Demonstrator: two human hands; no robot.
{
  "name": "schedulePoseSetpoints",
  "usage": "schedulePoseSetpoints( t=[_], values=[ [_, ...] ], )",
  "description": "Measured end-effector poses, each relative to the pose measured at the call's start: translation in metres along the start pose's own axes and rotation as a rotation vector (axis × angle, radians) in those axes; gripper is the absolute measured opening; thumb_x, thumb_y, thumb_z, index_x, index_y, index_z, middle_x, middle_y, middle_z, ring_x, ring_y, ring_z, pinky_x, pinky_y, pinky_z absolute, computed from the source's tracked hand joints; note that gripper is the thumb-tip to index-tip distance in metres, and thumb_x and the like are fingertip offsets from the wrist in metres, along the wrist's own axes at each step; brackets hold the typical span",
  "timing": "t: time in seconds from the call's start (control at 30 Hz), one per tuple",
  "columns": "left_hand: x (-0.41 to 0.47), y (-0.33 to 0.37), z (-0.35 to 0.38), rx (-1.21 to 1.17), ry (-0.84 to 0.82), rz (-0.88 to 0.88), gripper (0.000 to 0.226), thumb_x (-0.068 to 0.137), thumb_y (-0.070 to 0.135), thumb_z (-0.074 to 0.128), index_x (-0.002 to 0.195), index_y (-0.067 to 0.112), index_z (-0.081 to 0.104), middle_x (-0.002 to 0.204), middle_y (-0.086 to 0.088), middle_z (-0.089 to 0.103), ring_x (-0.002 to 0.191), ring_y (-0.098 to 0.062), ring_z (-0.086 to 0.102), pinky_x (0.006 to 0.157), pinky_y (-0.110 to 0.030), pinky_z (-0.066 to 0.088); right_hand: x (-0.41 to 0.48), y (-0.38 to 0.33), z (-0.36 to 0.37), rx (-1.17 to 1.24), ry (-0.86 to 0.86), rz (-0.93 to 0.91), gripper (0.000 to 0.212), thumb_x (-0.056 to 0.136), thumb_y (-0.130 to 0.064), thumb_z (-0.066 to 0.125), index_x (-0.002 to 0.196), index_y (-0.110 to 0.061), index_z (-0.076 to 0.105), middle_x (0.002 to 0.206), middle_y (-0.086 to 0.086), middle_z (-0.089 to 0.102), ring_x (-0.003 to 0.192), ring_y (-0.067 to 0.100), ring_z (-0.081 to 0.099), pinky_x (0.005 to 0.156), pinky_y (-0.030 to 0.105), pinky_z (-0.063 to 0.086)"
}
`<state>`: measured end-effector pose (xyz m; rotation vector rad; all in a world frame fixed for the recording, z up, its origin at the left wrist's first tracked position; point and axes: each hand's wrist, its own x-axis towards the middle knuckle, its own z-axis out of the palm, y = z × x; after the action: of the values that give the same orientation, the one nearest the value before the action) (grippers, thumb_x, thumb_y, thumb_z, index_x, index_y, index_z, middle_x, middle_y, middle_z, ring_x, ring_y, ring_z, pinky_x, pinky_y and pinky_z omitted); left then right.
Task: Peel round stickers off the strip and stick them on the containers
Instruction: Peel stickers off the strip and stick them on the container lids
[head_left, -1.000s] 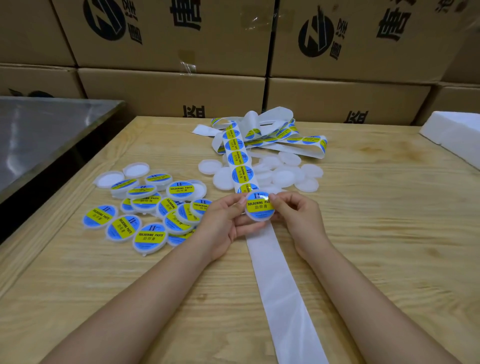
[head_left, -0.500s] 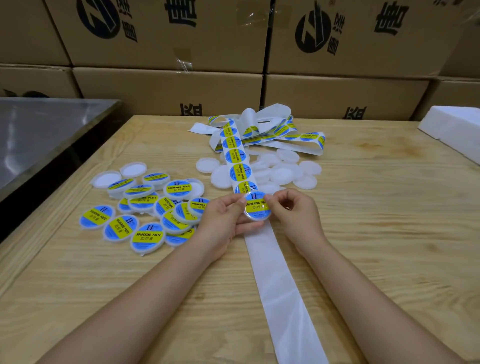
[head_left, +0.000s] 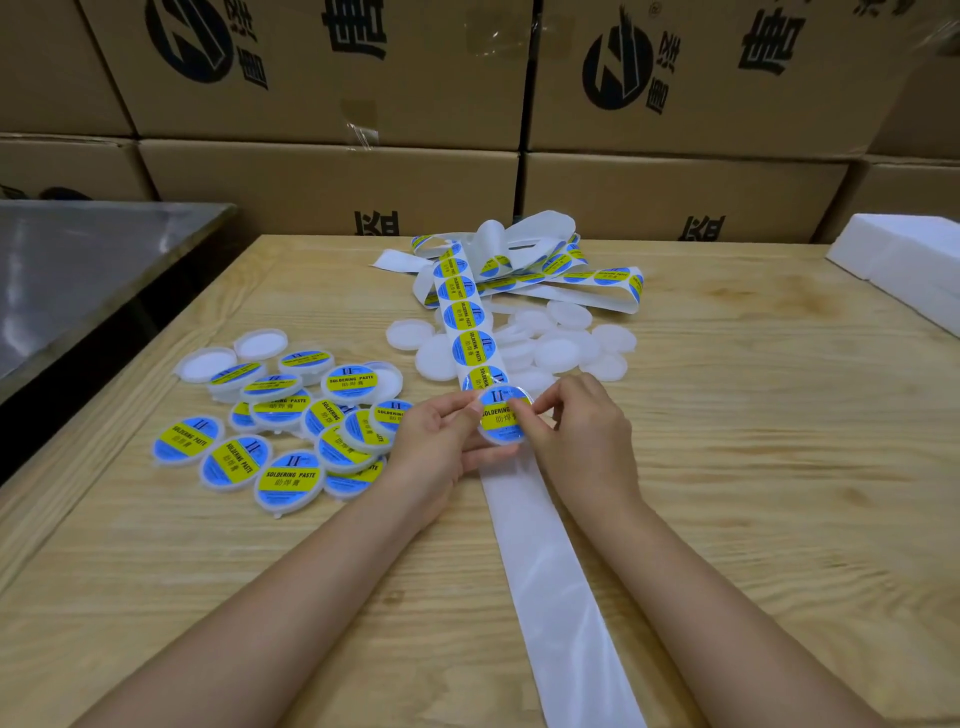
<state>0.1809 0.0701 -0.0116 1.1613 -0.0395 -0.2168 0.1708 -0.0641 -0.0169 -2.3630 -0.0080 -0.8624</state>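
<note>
A small round white container bearing a blue-and-yellow sticker is held between both hands over the strip. My left hand grips its left edge and cradles it from below. My right hand pinches its right edge, thumb pressing on the sticker. The white sticker strip runs from a tangled heap at the back, under the hands, toward me as bare backing. Several stickered containers lie in a pile on the left. Plain white containers lie behind the hands.
The wooden table carries everything. A metal-topped table stands at the left. Stacked cardboard boxes form a wall at the back. A white foam block sits at the far right corner.
The hands have stayed in place with the container. The right fingers have shifted slightly over the sticker's right edge.
</note>
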Motion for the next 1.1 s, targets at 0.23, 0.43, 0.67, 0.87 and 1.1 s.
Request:
schedulePoseSetpoints(
  t=[0.23, 0.43, 0.67, 0.87, 1.1],
  values=[
    [-0.002, 0.002, -0.001, -0.009, -0.027, -0.003, 0.02, 0.095, 0.005, 0.045, 0.108, -0.003, 0.058, 0.086, -0.012, 0.073, 0.075, -0.024, 0.071, 0.06, -0.029, 0.058, 0.003, 0.007, -0.003, 0.318, -0.17, 0.168, 0.034, 0.081, -0.03, 0.071, 0.108, -0.02, 0.053, 0.078, -0.003, 0.058, 0.059, 0.019, 0.057, 0.059, 0.029, 0.042],
    [-0.005, 0.001, 0.0, -0.003, -0.08, -0.033, 0.012, 0.095, 0.0, 0.043, 0.1, 0.002, 0.054, 0.088, -0.017, 0.068, 0.069, -0.025, 0.071, 0.062, -0.036, 0.059, 0.004, 0.008, 0.004, 0.408, -0.073, 0.181, 0.03, 0.087, -0.023, 0.064, 0.064, -0.02, 0.046, 0.055, -0.006, 0.055, 0.052, 0.008, 0.051, 0.051, 0.017, 0.036],
    [-0.005, 0.003, -0.003, -0.06, -0.146, -0.068, 0.025, 0.098, 0.003, 0.034, 0.111, -0.004, 0.055, 0.097, -0.021, 0.067, 0.079, -0.027, 0.07, 0.07, -0.04, 0.059, -0.002, -0.001, 0.008, 0.251, -0.178, 0.217, 0.048, 0.068, -0.057, 0.07, 0.081, -0.019, 0.044, 0.07, -0.009, 0.056, 0.068, 0.013, 0.057, 0.06, 0.032, 0.044],
    [-0.001, 0.005, -0.009, -0.11, -0.078, -0.058, 0.025, 0.092, 0.005, 0.046, 0.112, -0.002, 0.061, 0.095, -0.02, 0.07, 0.077, -0.028, 0.07, 0.061, -0.039, 0.058, -0.002, 0.0, 0.009, 0.447, -0.373, 0.055, 0.035, 0.076, -0.027, 0.076, 0.094, -0.028, 0.047, 0.087, -0.023, 0.058, 0.081, -0.005, 0.058, 0.066, 0.014, 0.045],
    [-0.001, 0.001, -0.004, -0.003, 0.014, 0.007, 0.02, 0.093, 0.008, 0.05, 0.106, 0.007, 0.065, 0.087, -0.006, 0.073, 0.071, -0.02, 0.071, 0.045, -0.024, 0.053, 0.0, 0.003, 0.005, 0.609, -0.297, 0.076, 0.012, 0.093, -0.015, 0.056, 0.082, -0.017, 0.058, 0.057, -0.021, 0.061, 0.045, 0.002, 0.055, 0.047, 0.012, 0.039]
  ],
)
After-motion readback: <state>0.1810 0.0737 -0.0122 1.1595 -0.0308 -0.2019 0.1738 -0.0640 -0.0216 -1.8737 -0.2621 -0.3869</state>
